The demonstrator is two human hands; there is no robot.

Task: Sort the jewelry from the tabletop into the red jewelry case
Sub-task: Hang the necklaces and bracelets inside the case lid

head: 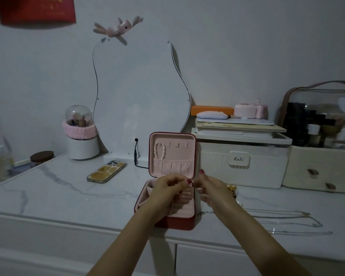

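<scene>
Marble-look tabletop (68, 194), dim light, white wall behind. Red jewelry case (173, 221) stands open near the front edge, lid upright, pink lining; a pearl bracelet (159, 150) already hangs in the lid. Your left hand (165, 188) and right hand (209, 189) meet just over the tray, fingertips pinched together on something too small to make out, possibly a clasp or earring. Judgement: you are working a small piece before seating it. Keep both hands over the tray so a slip lands in the lining, and lower the piece into one compartment before letting go. Thin chains (287, 220) lie on the tabletop to the right, a gold piece (232, 188) just behind your right wrist; both unsorted. Phone (106, 172) lies left, well apart.
</scene>
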